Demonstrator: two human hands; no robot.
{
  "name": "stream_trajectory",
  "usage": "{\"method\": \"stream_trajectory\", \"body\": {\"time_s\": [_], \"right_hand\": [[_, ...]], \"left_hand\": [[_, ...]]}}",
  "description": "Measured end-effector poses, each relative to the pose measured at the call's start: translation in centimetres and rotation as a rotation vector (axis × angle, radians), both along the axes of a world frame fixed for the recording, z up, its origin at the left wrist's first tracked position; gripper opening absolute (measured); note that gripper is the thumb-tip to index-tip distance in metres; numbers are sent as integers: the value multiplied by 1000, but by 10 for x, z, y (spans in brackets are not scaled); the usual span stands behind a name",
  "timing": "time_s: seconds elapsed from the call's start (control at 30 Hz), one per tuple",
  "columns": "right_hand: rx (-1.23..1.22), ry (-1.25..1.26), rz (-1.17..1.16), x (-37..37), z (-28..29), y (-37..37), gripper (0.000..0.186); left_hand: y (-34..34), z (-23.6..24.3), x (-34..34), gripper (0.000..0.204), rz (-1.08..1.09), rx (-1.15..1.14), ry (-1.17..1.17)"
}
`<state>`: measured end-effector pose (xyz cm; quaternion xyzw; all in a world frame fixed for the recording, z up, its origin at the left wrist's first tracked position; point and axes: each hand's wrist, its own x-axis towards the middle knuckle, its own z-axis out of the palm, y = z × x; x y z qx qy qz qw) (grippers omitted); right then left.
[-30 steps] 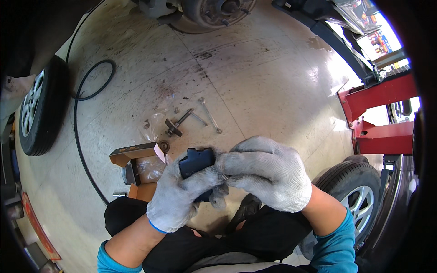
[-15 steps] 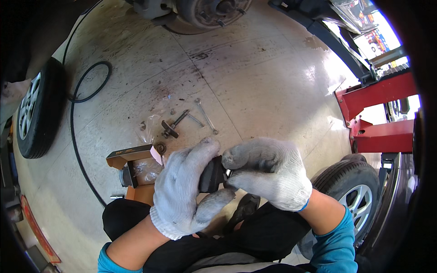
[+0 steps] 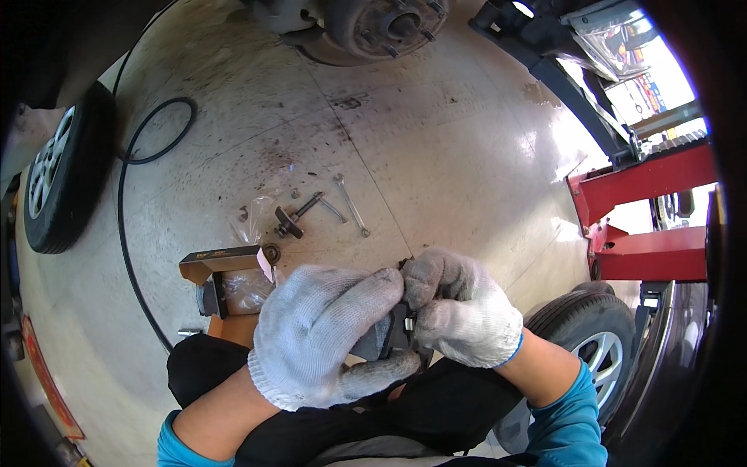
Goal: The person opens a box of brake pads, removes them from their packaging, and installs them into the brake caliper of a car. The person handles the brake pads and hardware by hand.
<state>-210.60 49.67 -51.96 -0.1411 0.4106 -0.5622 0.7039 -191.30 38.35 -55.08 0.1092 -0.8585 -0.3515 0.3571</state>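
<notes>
In front of my lap, my left hand, in a whitish knit glove, grips a dark grey brake pad between fingers and thumb. A small shiny metal clip shows on the pad's right edge. My right hand, gloved too and stained at the fingertips, is closed at that edge, thumb and forefinger pinched by the clip. Its fingers hide whatever lies between them. Beyond my left hand sits an opened cardboard box with clear plastic wrap and a dark part inside.
A screw-type press tool and a wrench lie on the floor ahead. A wheel hub with disc hangs at the top. Tyres stand at left and right. A black hose curves along the left; red lift arms stand right.
The brake pad has turned in my left hand, so its edge and clip face more toward me. My right fingers have shifted slightly right and down, now pinching higher along that edge.
</notes>
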Motion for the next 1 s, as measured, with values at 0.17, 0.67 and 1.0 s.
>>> {"method": "stream_trajectory", "body": {"time_s": [0.17,0.67,1.0], "right_hand": [[38,-46,7,10,-8,5,28],[142,399,275,7,-4,19,27],[253,345,294,7,-10,29,23]], "left_hand": [[-1,4,5,75,-2,-19,15],[12,-7,7,50,3,-71,-18],[24,-20,9,49,-13,-17,-70]]}}
